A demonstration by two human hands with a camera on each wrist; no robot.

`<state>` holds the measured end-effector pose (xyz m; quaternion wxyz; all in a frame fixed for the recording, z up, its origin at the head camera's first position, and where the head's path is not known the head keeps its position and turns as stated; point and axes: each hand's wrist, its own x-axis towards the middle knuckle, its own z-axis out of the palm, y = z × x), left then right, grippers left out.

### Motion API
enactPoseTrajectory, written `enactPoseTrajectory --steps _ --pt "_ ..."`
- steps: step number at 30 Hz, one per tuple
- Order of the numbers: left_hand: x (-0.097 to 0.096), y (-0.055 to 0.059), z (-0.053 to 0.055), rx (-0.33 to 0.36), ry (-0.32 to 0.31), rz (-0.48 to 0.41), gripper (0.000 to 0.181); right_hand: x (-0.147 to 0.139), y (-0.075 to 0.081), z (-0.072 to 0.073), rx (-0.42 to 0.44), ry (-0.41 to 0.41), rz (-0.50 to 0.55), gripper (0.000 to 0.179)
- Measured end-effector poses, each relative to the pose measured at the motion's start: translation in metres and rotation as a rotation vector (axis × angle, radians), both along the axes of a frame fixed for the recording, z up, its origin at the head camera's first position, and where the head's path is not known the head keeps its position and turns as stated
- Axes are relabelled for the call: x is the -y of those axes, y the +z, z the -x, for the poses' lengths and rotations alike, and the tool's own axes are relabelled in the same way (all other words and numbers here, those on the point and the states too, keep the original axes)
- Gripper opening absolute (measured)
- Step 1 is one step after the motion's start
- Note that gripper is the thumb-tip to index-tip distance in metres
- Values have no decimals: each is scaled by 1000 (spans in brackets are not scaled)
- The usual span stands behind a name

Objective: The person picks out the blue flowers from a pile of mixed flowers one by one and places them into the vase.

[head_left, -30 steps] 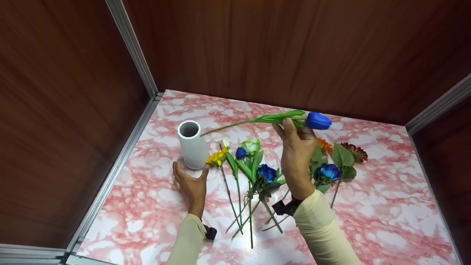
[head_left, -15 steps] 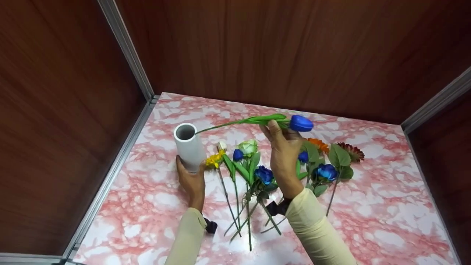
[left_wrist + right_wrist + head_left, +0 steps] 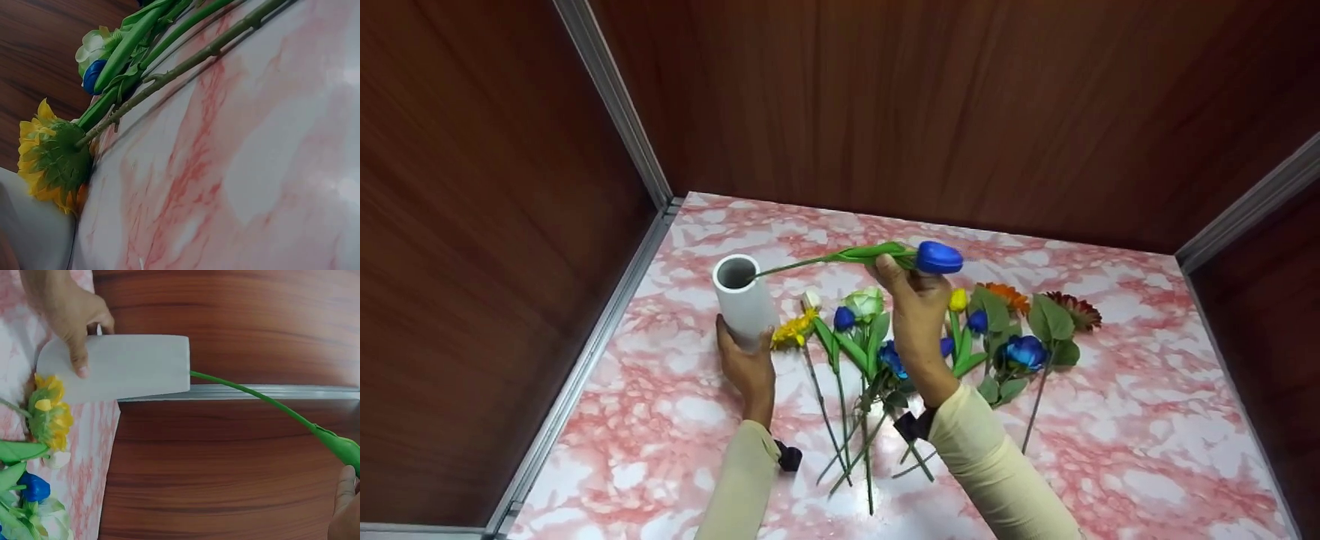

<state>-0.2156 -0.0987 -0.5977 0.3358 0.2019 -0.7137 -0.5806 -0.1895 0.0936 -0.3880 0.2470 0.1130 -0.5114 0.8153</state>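
Observation:
My left hand grips the lower part of a white vase, thumb on one side and fingers on the other. The vase leans slightly, its round mouth facing up. In my right hand is a blue tulip, pinched by the leaves just below its bloom. Its thin green stem runs sideways to the vase, and the tip dips inside the rim. A yellow flower lies right beside the vase base, its green underside showing in the left wrist view.
Several flowers lie on the pink marbled table: a pale green rose, a yellow tulip, a blue peony-like bloom, an orange flower and a dark red one. Brown wood-look panels enclose the table.
My right hand has moved left with the blue tulip, and its stem tip has passed from beside the vase to inside the mouth. My left hand has closed around the vase's lower part.

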Motion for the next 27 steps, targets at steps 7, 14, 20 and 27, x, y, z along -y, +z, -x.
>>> enactPoseTrajectory --steps 7,14,20,27 --pt "-2 3 1 27 -12 20 86 13 -5 5 30 -57 -154 8" --pt "-1 -1 -3 18 3 32 85 29 -12 11 2 12 -238 16" --pt "0 -2 -4 45 5 24 86 36 -18 15 -6 47 -339 16" --pt "-1 0 -3 48 -7 34 86 43 3 8 31 35 -428 13"
